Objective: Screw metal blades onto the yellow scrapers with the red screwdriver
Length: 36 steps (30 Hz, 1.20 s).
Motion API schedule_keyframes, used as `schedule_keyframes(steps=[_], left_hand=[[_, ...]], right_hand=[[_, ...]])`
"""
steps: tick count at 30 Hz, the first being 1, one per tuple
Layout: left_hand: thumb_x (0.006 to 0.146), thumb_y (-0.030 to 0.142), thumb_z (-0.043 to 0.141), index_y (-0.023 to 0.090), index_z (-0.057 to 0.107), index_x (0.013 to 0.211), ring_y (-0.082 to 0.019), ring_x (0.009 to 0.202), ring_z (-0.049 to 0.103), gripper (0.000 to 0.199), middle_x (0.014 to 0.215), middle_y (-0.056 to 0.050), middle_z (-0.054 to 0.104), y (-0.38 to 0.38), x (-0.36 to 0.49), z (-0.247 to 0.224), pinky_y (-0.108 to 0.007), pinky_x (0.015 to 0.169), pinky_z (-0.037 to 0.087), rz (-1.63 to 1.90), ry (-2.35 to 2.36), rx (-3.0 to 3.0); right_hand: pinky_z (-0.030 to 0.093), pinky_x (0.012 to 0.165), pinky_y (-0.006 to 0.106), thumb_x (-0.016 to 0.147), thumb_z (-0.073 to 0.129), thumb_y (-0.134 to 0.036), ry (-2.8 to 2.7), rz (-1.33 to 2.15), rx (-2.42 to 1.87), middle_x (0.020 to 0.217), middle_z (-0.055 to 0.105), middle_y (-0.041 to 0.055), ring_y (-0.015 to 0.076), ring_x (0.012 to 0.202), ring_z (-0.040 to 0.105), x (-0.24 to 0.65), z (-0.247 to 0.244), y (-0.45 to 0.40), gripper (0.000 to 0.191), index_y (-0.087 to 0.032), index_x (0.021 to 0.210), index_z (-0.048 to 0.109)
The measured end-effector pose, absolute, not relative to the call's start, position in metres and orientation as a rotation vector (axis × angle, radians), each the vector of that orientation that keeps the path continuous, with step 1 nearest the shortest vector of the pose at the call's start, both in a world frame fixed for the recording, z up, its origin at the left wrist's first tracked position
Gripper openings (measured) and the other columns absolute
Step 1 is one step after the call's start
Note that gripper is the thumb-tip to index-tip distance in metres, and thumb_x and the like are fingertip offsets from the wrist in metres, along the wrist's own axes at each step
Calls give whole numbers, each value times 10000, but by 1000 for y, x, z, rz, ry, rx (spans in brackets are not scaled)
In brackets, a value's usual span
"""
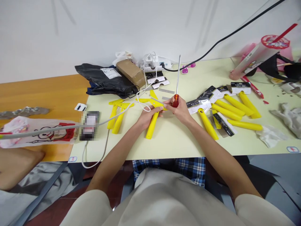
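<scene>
My left hand (148,116) is closed around the head of a yellow scraper (152,125), whose handle points down toward the table's front edge. A thin metal blade (157,100) shows along the scraper's head. In my right hand (180,110) is a screwdriver (176,101) with a red handle, its long shaft pointing up and away from the scraper. The right fingertips meet the scraper's head beside the left thumb. Loose flat metal blades (166,91) lie just beyond my hands. Further yellow scrapers (118,117) rest to the left.
Several yellow-handled scrapers (231,107) with black-and-white cards lie at right. A white cable (127,110) crosses the table on the left, near a phone-like, blurred object (89,125). Behind are a black parcel bag (105,80), a cardboard box (131,72) and a power strip (155,62). A tall cup (258,58) leans at right.
</scene>
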<state>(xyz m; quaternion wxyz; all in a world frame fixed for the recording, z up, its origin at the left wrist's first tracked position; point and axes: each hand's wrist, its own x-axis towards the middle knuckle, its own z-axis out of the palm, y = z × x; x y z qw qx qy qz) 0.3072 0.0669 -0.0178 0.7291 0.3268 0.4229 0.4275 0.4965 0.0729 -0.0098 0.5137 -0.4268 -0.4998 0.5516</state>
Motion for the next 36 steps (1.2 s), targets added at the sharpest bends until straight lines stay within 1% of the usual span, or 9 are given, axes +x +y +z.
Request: schedule_keyframes(steps=[3,7,11,17,20,22,25,29,36], left_hand=[[730,232,997,109,781,955,-181,857,796,335,1009,-121,834,66,307,-14,-273,776,674,924,936,684],[779,208,947,91,794,994,-186,807,805,289,979,-136,839,66,308,-10,-299,792,698,888,956,633],[793,223,927,103,796,1012,-194,808,809,282,986,-139,843,65,308,-12,-281,730,687,880,1006,646],[755,330,918,134,761,963,-160,751,747,326,983,-118,827,64,308,-16,-210,512,543,929,1018,771],[734,338,902,140,748,963,-123,688,677,340,964,-97,809,63,310,-15,-206,457,463,954,1001,782],[728,328,890,139,742,957,-108,666,641,333,947,-85,797,63,311,-15,-207,443,428,969,986,766],[747,330,880,135,747,965,-102,684,628,321,950,-80,787,63,312,-15,-208,455,419,980,958,754],[767,363,903,136,750,964,-113,727,649,337,963,-86,785,63,313,-17,-214,505,459,974,946,767],[792,382,904,138,761,947,-126,734,670,323,917,-83,785,63,315,-21,-231,548,475,993,978,760]], right_hand=[[642,954,473,769,951,-459,-1201,1315,-1015,1038,835,50,279,1023,813,497,-11,72,582,-297,901,407],[640,996,481,782,927,-471,-1217,1296,-1036,1017,805,42,302,1132,793,496,-10,70,557,-303,927,415],[643,960,477,772,922,-479,-1228,1286,-1063,1030,802,46,291,1067,791,496,-8,68,562,-302,938,415],[637,902,477,809,918,-531,-1276,1336,-1078,1111,828,81,272,945,788,494,-3,65,566,-296,929,417],[629,892,472,822,904,-576,-1302,1317,-1094,1125,837,82,264,910,777,493,-2,64,568,-296,926,421],[621,879,463,831,894,-566,-1332,1275,-1113,1127,835,88,265,912,770,493,-2,64,542,-294,926,435],[606,844,451,864,867,-513,-1370,1228,-1125,1132,829,83,254,876,757,495,-4,66,487,-293,925,436],[591,826,449,897,839,-462,-1361,1230,-1113,1136,827,82,246,846,756,498,-8,69,458,-297,932,413],[598,891,458,789,941,-523,-1363,1253,-1133,1137,822,84,271,954,750,500,-11,72,587,-300,926,417]])
